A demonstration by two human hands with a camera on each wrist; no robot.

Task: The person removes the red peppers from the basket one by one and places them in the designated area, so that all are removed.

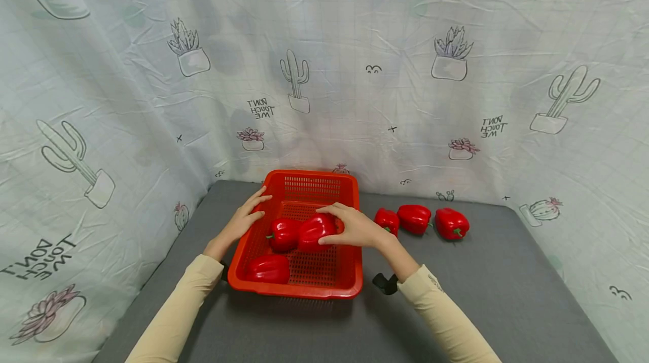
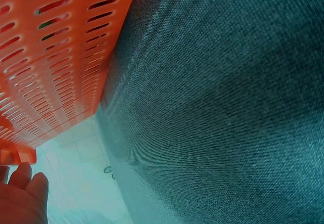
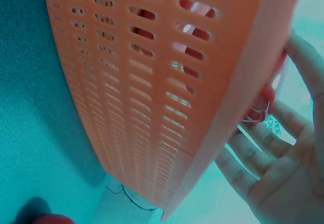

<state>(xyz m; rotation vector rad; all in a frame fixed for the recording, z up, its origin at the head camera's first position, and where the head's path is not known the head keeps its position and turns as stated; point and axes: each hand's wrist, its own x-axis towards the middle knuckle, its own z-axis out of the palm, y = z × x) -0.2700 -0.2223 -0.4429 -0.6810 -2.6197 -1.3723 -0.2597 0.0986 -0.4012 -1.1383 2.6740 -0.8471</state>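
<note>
A red plastic basket (image 1: 295,291) with slotted walls stands on the grey table, holding red bell peppers. My right hand (image 1: 355,226) reaches over its right rim and holds a glossy bell pepper (image 1: 310,234) between thumb and fingers. Beside that one lies another bell pepper (image 1: 284,233) with a green stem, and a third bell pepper (image 1: 269,269) sits at the near left corner. My left hand (image 1: 241,222) rests at the left rim with fingers fairly straight. In the right wrist view, the basket wall (image 3: 152,82) partly hides the held pepper.
Right of the basket, three more red items lie on the grey table (image 1: 487,295): a bell pepper (image 1: 387,221) near the basket, a bell pepper (image 1: 414,219) and a bell pepper (image 1: 452,224) farther right. A white curtain (image 1: 345,87) printed with cacti hangs behind the table.
</note>
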